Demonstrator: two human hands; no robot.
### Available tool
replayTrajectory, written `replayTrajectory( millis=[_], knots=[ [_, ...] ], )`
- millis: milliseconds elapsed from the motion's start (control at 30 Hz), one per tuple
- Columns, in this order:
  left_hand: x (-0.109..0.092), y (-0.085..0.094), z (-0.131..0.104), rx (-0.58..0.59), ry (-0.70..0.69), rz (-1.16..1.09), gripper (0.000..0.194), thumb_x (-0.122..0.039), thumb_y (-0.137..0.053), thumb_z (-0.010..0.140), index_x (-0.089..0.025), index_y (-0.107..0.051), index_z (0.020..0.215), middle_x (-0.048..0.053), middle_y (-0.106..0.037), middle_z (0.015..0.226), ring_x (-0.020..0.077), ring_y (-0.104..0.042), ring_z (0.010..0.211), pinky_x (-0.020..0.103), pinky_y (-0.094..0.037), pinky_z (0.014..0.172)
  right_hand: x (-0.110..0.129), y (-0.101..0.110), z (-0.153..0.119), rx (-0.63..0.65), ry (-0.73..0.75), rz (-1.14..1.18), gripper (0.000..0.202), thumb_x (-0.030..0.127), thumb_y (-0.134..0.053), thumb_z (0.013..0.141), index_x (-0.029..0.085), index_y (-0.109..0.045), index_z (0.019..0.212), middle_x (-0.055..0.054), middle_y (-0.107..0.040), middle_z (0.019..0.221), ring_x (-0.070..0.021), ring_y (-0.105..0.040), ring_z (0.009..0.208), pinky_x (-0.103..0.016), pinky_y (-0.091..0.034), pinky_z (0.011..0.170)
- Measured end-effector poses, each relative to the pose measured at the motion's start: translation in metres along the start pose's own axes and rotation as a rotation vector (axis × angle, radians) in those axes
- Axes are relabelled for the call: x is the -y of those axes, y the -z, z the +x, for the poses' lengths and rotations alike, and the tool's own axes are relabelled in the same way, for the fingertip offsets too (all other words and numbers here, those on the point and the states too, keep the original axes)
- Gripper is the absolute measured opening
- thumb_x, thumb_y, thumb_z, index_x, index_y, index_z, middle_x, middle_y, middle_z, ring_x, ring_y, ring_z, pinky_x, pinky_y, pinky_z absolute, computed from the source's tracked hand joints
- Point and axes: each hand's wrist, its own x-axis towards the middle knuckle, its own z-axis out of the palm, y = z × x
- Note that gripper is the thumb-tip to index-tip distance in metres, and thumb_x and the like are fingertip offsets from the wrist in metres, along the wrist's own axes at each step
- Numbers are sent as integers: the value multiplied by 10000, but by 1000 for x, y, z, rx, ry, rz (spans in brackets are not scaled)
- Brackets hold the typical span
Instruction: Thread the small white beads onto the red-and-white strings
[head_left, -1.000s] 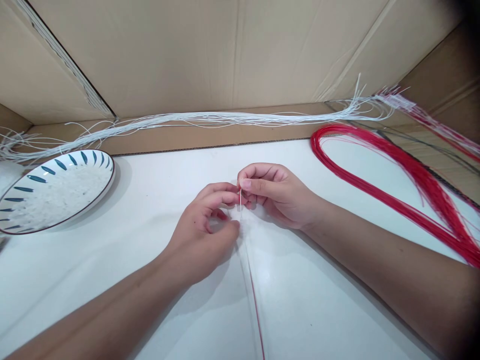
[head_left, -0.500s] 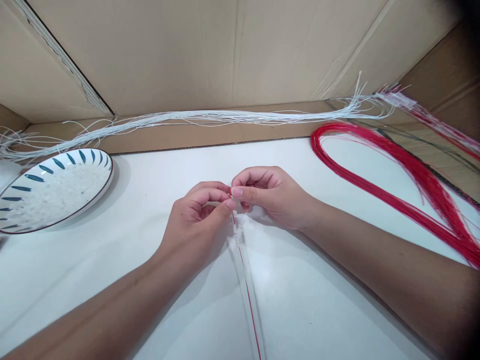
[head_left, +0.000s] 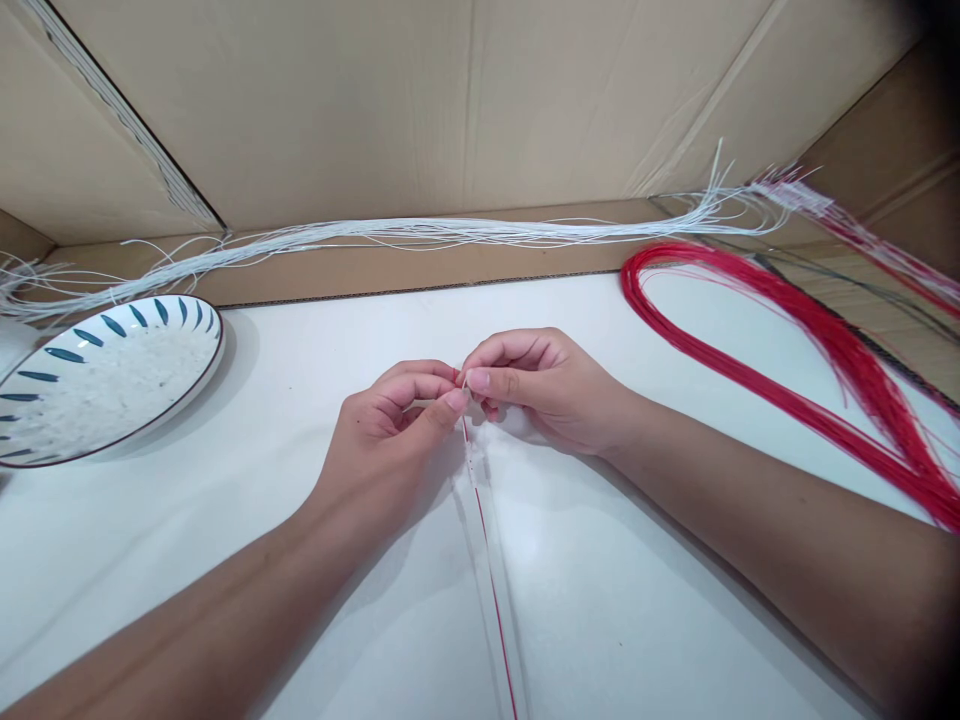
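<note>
My left hand (head_left: 401, 415) pinches the upper end of a thin red cord (head_left: 496, 607) between thumb and fingers. Fingertip to fingertip with it, my right hand (head_left: 521, 372) is closed on a short pale thread end (head_left: 466, 382) that curves up beside its thumb. From the pinch the cord hangs down and runs toward the bottom edge, with a pale strand close alongside it. Just below my fingers, small clear or whitish bits (head_left: 470, 465) sit on the cord, too small to name surely. The exact crossing of the threads is hidden behind the fingertips.
At the left, an oval plate (head_left: 28, 377) with blue leaf marks holds many small whitish pieces. A bundle of white cords (head_left: 420, 232) lies along the cardboard wall (head_left: 337, 110). A looped hank of red cords (head_left: 697, 345) lies right, near a red-and-white bundle (head_left: 862, 235).
The pale thread end now bends in a small curve between my fingertips. Both hands stay nearly in place, with only a slight shift.
</note>
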Motion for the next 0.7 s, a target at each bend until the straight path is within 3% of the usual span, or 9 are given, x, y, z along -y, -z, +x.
replayTrajectory(
  millis=[100, 300, 500, 700],
  knots=[
    [0, 1, 0, 33, -6, 34, 217, -335, -705, 905, -219, -750, 728, 16, -668, 1112, 146, -628, 910, 272, -489, 759, -1, 1, 1, 9, 6, 22, 190, 317, -879, 769, 160, -778, 799, -3, -704, 699, -84, -578, 615, -203, -489, 568],
    [-1, 2, 1, 127, -29, 78, 224, -364, -636, 960, -249, -785, 839, 38, -600, 1233, 218, -582, 1198, 342, -481, 991, -3, 4, 2, 42, -6, 69, 120, 224, -840, 814, 206, -813, 930, 0, -735, 792, -71, -608, 657, -186, -501, 593],
    [-9, 3, -4, 222, 23, -39, 260, -335, -643, 949, -244, -751, 731, 33, -607, 1133, 193, -603, 1032, 340, -486, 913, 2, 7, 1, 116, -36, 57, 144, 254, -858, 795, 190, -826, 920, -25, -706, 848, -117, -639, 770, -242, -517, 662],
    [-10, 6, 0, 262, 90, -55, 191, -327, -679, 908, -259, -775, 758, 37, -622, 1139, 206, -577, 1065, 342, -472, 927, 4, 8, 0, 157, -16, 94, 59, 212, -852, 791, 179, -811, 819, -1, -662, 799, -102, -625, 723, -255, -533, 688]
  ],
)
